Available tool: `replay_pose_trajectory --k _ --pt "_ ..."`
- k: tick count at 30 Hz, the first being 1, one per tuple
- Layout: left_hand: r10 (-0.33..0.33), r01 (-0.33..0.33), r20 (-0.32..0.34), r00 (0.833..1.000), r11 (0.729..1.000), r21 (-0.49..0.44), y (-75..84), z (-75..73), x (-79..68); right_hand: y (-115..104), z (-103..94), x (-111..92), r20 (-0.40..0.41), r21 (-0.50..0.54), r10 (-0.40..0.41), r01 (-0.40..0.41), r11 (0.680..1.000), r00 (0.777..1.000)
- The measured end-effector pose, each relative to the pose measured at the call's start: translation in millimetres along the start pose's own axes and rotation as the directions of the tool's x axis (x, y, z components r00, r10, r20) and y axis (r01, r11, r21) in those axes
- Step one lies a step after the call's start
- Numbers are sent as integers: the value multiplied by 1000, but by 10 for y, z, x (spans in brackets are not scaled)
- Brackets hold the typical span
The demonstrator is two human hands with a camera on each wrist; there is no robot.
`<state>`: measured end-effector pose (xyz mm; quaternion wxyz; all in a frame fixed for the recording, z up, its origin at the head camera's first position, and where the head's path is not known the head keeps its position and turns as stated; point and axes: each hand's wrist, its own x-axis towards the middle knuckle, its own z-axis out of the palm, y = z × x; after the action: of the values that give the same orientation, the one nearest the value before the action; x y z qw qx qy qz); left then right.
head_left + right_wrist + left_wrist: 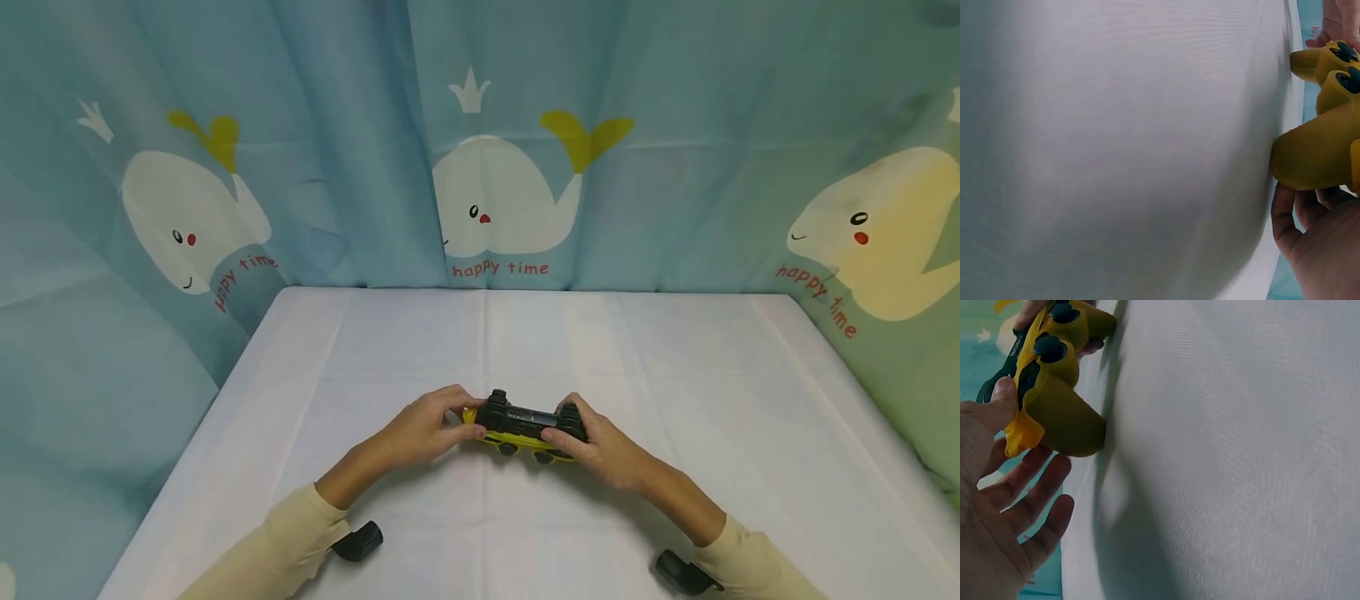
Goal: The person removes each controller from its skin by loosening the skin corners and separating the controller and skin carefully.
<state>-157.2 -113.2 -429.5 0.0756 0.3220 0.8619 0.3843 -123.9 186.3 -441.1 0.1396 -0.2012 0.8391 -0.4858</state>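
A black game controller [531, 419] is tipped up on its grips over the middle of the table, its trigger edge facing up. Wrapped around its lower side is a yellow rubbery cover [1063, 419], with the dark thumbsticks poking through it. My left hand [423, 429] pinches the controller's left end between thumb and forefinger, beside a loose yellow flap; its other fingers spread below. At the opposite end my right hand [611, 450] holds the controller, thumb across the front and fingers behind. In the right wrist view the cover's grip [1316, 150] hides part of those fingers.
A white cloth [480, 342] covers the table. Blue curtains [360, 150] printed with whales hang behind it and along both sides. A black wrist device [360, 542] sits at the left cuff, another black device [682, 573] at the right cuff.
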Motion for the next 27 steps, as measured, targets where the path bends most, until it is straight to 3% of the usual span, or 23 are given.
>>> replay_pose_trajectory --k 4,9,12,16,18,20,23,27 --pt "67 -68 -12 998 997 -30 -39 4 -27 26 21 -14 1 7 14 -14 1000 1000" --pt "153 -152 18 988 986 -70 -77 -116 -20 46 49 -28 -23 -45 -16 15 999 1000" --pt "220 -221 37 975 975 32 -75 -181 7 45 53 -37 -39 -64 -10 7 998 999" --pt "350 -348 38 936 906 242 -28 -189 43 42 43 -42 -59 -54 31 -34 998 998" --pt "375 -361 7 927 887 287 4 -178 52 36 37 -37 -60 -55 37 -40 998 998" --pt "360 -341 -29 932 903 263 20 -162 59 24 28 -29 -50 -55 29 -32 998 998" --pt "274 -263 -59 960 954 141 16 -139 72 14 20 -28 -45 -69 9 -12 998 999" --pt "162 -163 -23 986 986 -18 -26 -148 53 8 10 -12 -37 -100 -5 2 995 999"
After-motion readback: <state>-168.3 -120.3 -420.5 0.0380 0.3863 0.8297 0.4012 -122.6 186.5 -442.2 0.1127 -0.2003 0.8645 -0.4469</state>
